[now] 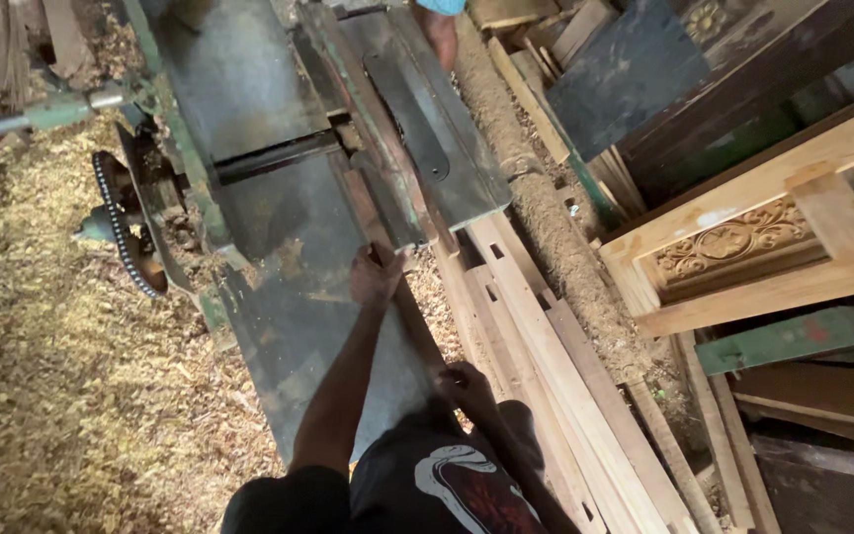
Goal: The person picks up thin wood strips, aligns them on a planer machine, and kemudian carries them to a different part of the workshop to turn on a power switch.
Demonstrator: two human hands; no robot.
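A long, narrow strip of brown wood (402, 307) lies along the right edge of the dark steel planing-machine table (289, 287), against its green fence. The left hand (376, 274) is closed over the strip's far part, pressing it down, while the right hand (465, 384) curls around its near end, close to the person's body. Pale planks (536, 346) are stacked just right of the table, with sawdust (51, 346) thick on the floor to its left.
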